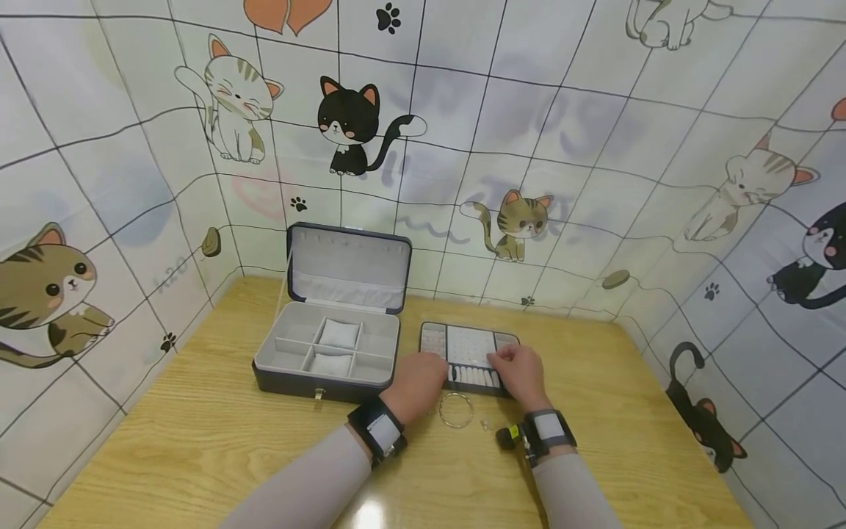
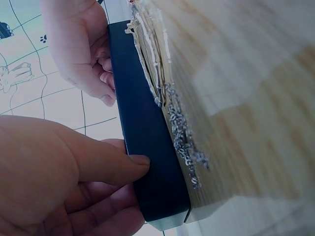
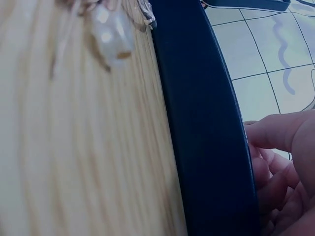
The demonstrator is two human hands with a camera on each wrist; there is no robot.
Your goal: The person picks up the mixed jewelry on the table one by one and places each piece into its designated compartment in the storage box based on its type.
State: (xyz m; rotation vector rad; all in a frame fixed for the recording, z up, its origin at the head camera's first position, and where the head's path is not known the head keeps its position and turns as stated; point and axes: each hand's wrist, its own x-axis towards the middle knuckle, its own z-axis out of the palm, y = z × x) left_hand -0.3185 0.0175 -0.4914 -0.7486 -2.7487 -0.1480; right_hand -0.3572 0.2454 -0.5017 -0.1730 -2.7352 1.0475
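A dark-sided jewelry tray [image 1: 487, 389] lies on the table, with a dotted pale panel [image 1: 471, 345] and a row of white ring rolls [image 1: 477, 376]. My left hand [image 1: 418, 386] grips its front left corner; in the left wrist view the thumb [image 2: 140, 164] lies against the dark outer wall. Over the right part of the tray is my right hand [image 1: 522, 375], fingers curled behind the rim in the right wrist view; I cannot tell whether its fingertips pinch anything. In front of the tray lie a round bangle [image 1: 456, 427], a silver chain [image 2: 179, 132] and a pearl piece [image 3: 110, 32].
Left of the tray stands an open jewelry box [image 1: 291, 380], its lid [image 1: 350, 268] raised, with two white cushions [image 1: 340, 334] among its compartments. Small jewelry pieces [image 1: 485, 425] lie near my right wrist. Cat-printed cloth walls [image 1: 436, 132] enclose the wooden table [image 1: 634, 441].
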